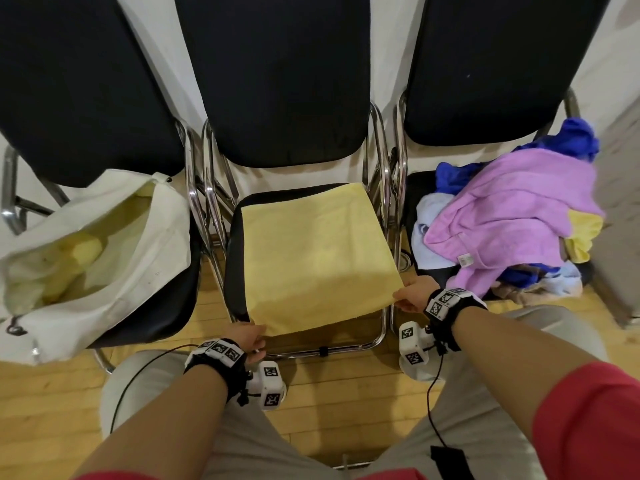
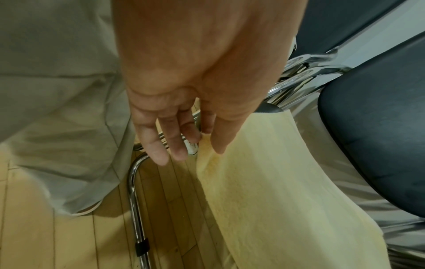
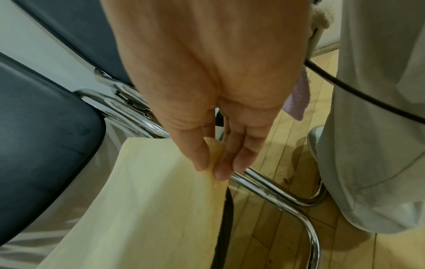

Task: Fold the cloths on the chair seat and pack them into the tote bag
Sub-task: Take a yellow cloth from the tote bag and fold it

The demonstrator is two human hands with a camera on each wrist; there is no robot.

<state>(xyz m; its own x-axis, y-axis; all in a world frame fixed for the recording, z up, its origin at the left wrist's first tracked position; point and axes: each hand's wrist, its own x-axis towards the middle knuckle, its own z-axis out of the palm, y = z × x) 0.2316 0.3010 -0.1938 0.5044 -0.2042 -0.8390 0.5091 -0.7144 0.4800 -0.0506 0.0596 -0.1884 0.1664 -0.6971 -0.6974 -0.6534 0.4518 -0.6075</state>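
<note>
Both of my hands are holding the soft pale yellow cloth (image 1: 313, 258) by its two near corners. My left hand (image 1: 250, 338) is pinching the near left corner between my thumb and first finger, and the left wrist view is showing my other fingers (image 2: 158, 145) hanging straight down toward the floor. My right hand (image 1: 414, 295) is pinching the near right corner, and in the right wrist view my thumb and fingertips (image 3: 222, 169) are pressing together on the cloth edge. My hands are sitting well apart, one at each corner.

I am seeing the yellow cloth lying spread out flat on the black padded seat of the middle chair (image 1: 235, 258), covering most of it. Its near edge is hanging a little past the front of the seat.

On the left chair, the big cream fabric tote bag (image 1: 131, 244) is lying open on its side. I am seeing some yellow cloth (image 1: 86, 252) inside it.

On the right chair, a messy pile of cloths (image 1: 502, 230) is waiting. A light purple towel (image 1: 512, 209) is lying on top, with blue, light blue and yellow pieces poking out around it.

All three chairs are standing side by side on a light wooden floor (image 1: 52, 393), with shiny metal legs.
</note>
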